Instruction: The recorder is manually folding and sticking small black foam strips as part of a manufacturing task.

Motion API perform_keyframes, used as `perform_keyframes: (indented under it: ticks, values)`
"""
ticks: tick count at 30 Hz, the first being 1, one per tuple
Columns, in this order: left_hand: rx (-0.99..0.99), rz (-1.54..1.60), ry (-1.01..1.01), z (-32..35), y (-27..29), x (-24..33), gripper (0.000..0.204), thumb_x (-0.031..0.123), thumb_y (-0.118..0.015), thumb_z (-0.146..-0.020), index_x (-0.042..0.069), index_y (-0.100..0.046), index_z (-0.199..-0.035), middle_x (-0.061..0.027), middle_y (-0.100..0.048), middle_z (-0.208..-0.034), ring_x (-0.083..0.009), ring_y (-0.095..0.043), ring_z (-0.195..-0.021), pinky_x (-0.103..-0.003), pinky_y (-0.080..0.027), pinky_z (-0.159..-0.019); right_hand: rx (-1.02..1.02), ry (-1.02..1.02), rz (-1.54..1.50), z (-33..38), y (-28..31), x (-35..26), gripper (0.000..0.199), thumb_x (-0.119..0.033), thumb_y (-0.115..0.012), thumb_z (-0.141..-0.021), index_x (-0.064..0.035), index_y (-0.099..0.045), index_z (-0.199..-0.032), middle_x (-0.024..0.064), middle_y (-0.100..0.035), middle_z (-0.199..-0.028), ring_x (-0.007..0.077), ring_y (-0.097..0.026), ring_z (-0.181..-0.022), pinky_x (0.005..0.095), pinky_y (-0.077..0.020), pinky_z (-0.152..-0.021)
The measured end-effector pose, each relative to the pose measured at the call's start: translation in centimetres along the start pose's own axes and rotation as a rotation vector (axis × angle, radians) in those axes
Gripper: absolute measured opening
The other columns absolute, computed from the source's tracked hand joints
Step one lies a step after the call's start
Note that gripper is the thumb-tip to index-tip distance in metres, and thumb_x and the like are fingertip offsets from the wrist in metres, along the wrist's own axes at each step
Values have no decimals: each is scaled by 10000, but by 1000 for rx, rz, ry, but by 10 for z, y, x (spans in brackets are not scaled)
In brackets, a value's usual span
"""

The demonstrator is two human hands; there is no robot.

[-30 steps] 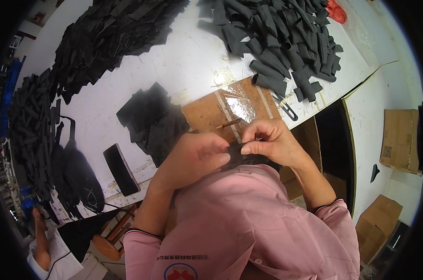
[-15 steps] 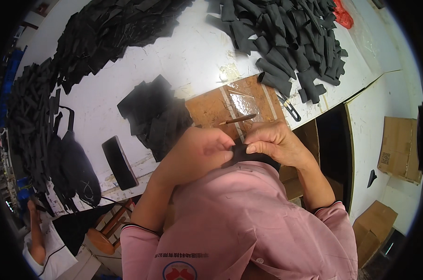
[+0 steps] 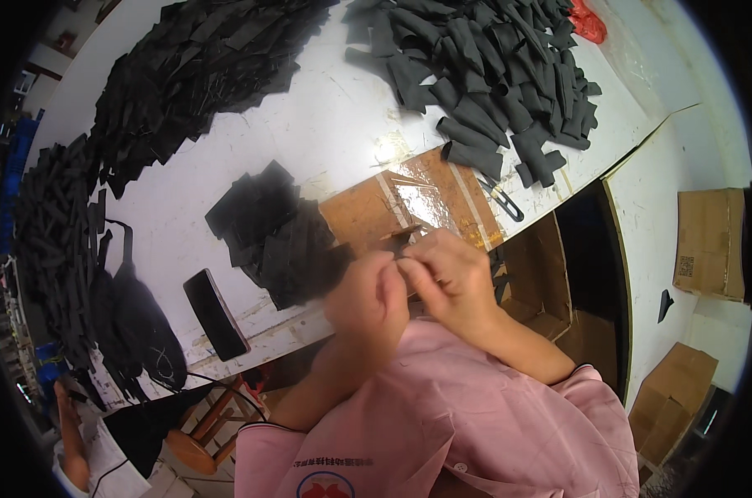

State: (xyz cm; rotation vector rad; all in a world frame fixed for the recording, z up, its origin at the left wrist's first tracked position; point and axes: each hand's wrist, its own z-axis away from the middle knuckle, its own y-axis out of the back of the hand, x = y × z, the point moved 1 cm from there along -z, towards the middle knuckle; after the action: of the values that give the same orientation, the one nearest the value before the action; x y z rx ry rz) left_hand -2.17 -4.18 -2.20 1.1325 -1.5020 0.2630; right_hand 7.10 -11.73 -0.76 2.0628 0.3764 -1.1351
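Head view: the gap between left hand [image 3: 366,300] and right hand [image 3: 455,274] is being closed, so a small black fabric piece [image 3: 399,242] is being mostly covered, pinched in the right grip near the flat brown board [image 3: 359,207]; the closed left grip's contents are being hidden.

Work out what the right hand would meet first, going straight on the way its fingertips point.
The right hand would likely meet the left hand first; depth is unclear, and they may be touching.
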Motion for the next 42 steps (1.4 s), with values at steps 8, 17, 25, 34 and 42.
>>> perform_keyframes:
  ticks: [8,17,25,34,42]
  values:
    - [-257,1296,903,-20,17,0,138,-76,-518,-717,6,-492,-825,-42,-501,-667,-31,-324,-431,-167,-244,-383,-62,-479,-623,8,-7,24,52,39,-583,-708,28,-586,-758,31,-544,-720,97,-517,-628,216,-416,-569]
    - [17,376,282,-15,4,-11,231,-125,-485,-701,-17,-484,-906,-63,-562,-752,-11,-435,-488,-156,-307,-398,-238,-733,-1175,10,-13,22,124,-167,-577,-819,-77,-522,-754,-33,-513,-691,45,-437,-597,172,-353,-547]
    - [-568,1039,640,-19,27,32,273,-134,-473,-674,-29,-507,-923,8,-466,-594,5,-381,-459,-133,-262,-428,-206,-532,-1342,9,1,15,40,-64,-560,-798,-35,-533,-803,35,-485,-941,96,-475,-824,208,-380,-719]
    - [-155,893,328,-40,27,52,145,15,-564,-797,-35,-490,-911,-91,-514,-717,-62,-459,-579,-158,-363,-469,-125,-74,-316,-41,41,-36,134,-118,-554,-808,2,-506,-773,14,-513,-724,83,-457,-628,225,-380,-540]
    - [-446,1967,987,-55,19,3,265,64,-359,-851,-19,-425,-1094,-116,-575,-772,-53,-285,-316,-181,-290,-319,-447,-598,-877,-59,31,2,203,-245,-571,-829,-56,-529,-768,-46,-413,-626,47,-347,-548,179,-289,-495]
